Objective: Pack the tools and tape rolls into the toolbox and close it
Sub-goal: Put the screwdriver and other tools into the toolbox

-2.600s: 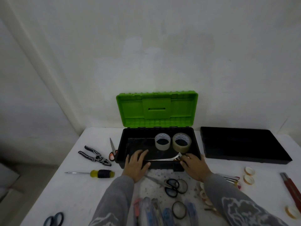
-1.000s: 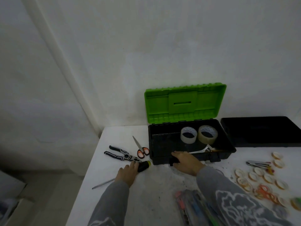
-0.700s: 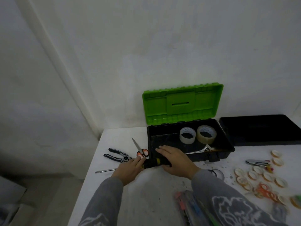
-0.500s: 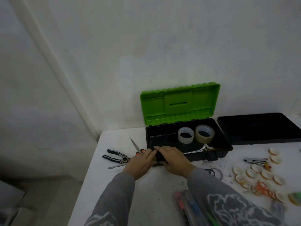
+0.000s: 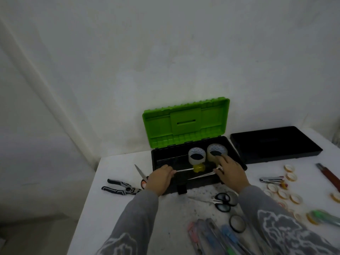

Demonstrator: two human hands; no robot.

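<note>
The black toolbox [image 5: 153,162] stands open at the back of the white table, its green lid [image 5: 184,124] upright against the wall. Inside stand a whitish tape roll [image 5: 196,156] and a tan tape roll [image 5: 217,150]. A yellow-and-black screwdriver [image 5: 198,168] lies level just inside the box's front. My left hand [image 5: 160,181] pinches its metal shaft. My right hand [image 5: 231,175] covers the handle end with fingers stretched toward the tan roll. A silver wrench [image 5: 200,176] lies slanted below the screwdriver.
Left of the box lie black pliers [image 5: 119,187] and orange-handled scissors [image 5: 140,174]. In front are black scissors [image 5: 220,201], a black tape ring [image 5: 237,223] and packaged cutters [image 5: 211,234]. To the right are a black tray [image 5: 276,144], several small tape rolls [image 5: 287,190] and a red knife [image 5: 329,175].
My left hand picked the screwdriver up from the table left of the box. Both hands carried it rightward and into the open toolbox, handle toward the right.
</note>
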